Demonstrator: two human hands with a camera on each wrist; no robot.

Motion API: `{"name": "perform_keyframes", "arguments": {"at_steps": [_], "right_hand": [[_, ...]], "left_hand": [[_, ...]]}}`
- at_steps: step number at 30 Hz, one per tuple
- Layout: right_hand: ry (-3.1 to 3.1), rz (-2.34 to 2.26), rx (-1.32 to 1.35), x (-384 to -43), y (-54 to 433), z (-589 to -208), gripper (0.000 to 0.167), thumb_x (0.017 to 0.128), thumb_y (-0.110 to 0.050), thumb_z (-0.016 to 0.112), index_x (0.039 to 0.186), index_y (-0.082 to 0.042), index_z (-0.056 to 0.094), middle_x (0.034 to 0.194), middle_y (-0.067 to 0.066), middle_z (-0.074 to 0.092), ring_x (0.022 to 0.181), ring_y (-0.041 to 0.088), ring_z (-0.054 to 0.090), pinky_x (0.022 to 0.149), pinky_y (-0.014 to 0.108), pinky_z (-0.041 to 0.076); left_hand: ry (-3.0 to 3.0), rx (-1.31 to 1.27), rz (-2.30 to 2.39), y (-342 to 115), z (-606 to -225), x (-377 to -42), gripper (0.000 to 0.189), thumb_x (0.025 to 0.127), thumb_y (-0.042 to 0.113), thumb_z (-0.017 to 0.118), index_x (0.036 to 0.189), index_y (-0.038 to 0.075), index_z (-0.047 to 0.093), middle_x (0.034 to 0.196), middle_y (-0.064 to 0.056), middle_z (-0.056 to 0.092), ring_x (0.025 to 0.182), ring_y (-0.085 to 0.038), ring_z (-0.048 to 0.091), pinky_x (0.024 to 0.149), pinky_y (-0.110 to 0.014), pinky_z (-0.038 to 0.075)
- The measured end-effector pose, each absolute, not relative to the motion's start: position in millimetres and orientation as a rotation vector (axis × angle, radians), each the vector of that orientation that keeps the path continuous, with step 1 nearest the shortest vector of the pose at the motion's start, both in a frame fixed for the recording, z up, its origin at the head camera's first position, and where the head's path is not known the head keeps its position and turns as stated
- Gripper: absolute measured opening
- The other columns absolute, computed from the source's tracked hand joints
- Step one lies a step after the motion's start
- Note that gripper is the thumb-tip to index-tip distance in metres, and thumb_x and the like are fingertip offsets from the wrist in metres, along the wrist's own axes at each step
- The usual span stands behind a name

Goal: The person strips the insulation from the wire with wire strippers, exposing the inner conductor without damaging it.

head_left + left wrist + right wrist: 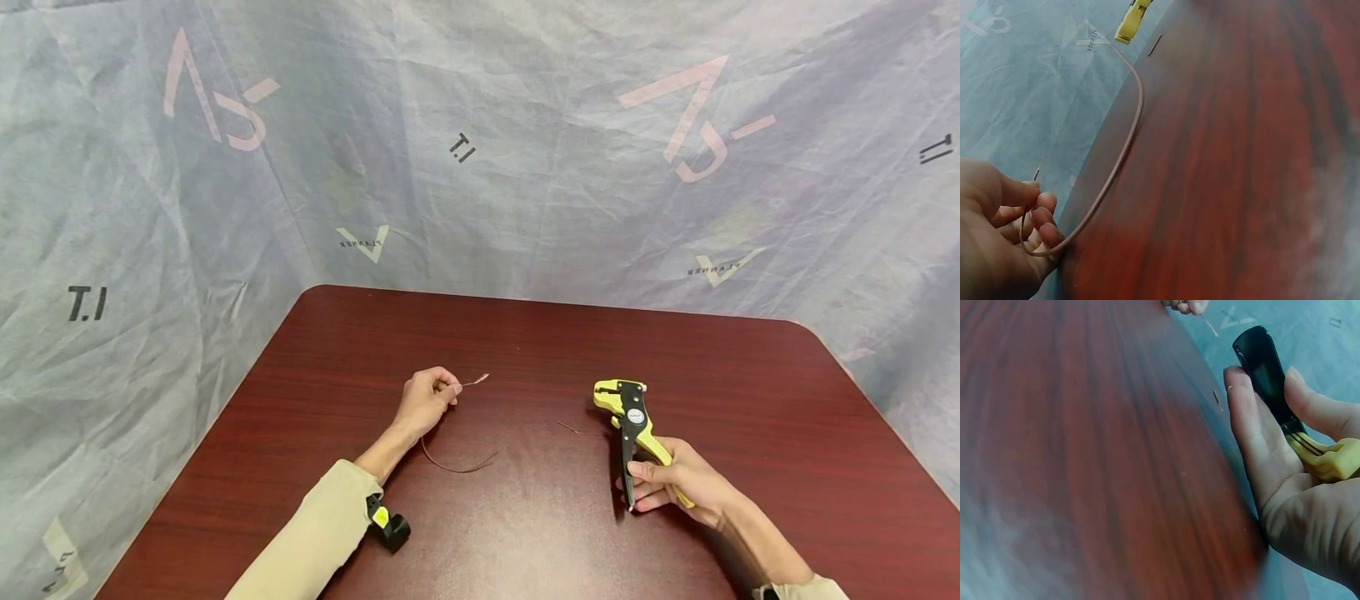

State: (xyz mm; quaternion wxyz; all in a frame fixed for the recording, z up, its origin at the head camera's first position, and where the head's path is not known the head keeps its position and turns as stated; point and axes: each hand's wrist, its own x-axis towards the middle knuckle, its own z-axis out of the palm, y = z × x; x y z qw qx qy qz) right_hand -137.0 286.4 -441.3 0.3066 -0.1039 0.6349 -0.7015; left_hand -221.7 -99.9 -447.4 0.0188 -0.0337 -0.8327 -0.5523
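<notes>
Between thumb and fingers, my left hand (pixel 429 400) pinches a thin brown wire (pixel 1138 119) close to one end. That end looks bare and frayed in the head view, and the rest loops down in a curve to the right. My right hand (pixel 678 483) holds a yellow and black wire stripper (pixel 636 417) by its handles, the head pointing up and away. In the right wrist view the black handle (pixel 1266 375) stands between thumb and fingers. The stripper's head and the wire are well apart.
A short offcut (pixel 569 427) lies on the dark red wooden table (pixel 450 333) between the hands. A grey printed cloth (pixel 480 200) hangs behind the table and along its sides. A black wrist camera (pixel 390 527) sits at the left sleeve.
</notes>
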Motion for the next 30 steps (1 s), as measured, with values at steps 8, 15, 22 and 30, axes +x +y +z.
{"name": "perform_keyframes", "arguments": {"at_steps": [8,15,22,30], "right_hand": [[1.739,-1.784,-0.224,-139,290,-440,0.006,0.1,-0.007,0.055,0.104,-0.008,0.051,0.084,0.001,0.07,0.074,0.013,0.073,0.07,0.034,0.062],[1.732,-1.73,-0.187,-140,290,-439,0.006,0.102,-0.012,0.053,0.105,-0.007,0.049,0.085,0.0,0.069,0.073,0.012,0.072,0.07,0.033,0.062],[1.729,-1.735,-0.154,-140,294,-435,0.01,0.105,-0.017,0.049,0.112,-0.01,0.049,0.091,0.001,0.068,0.078,0.013,0.073,0.074,0.036,0.062],[1.902,-1.667,-0.164,-136,290,-429,0.019,0.102,-0.013,0.052,0.115,0.001,0.049,0.09,0.005,0.068,0.079,0.015,0.074,0.071,0.037,0.062]], "left_hand": [[-2.609,-0.166,-1.546,-99,-449,-222,0.005,0.088,0.007,0.071,0.082,0.007,0.071,0.071,-0.006,0.068,0.062,-0.008,0.053,0.061,-0.022,0.042],[-2.633,-0.226,-1.515,-99,-451,-222,0.004,0.087,0.008,0.073,0.083,0.008,0.072,0.068,-0.002,0.061,0.061,-0.01,0.047,0.058,-0.022,0.038],[-2.61,-0.301,-1.46,-100,-456,-223,0.005,0.085,0.008,0.075,0.081,0.008,0.073,0.075,-0.004,0.066,0.065,-0.008,0.049,0.062,-0.02,0.04],[-2.614,-0.369,-1.361,-97,-458,-222,0.005,0.083,0.007,0.077,0.08,0.009,0.075,0.081,-0.004,0.066,0.07,-0.008,0.051,0.066,-0.02,0.041]]}}
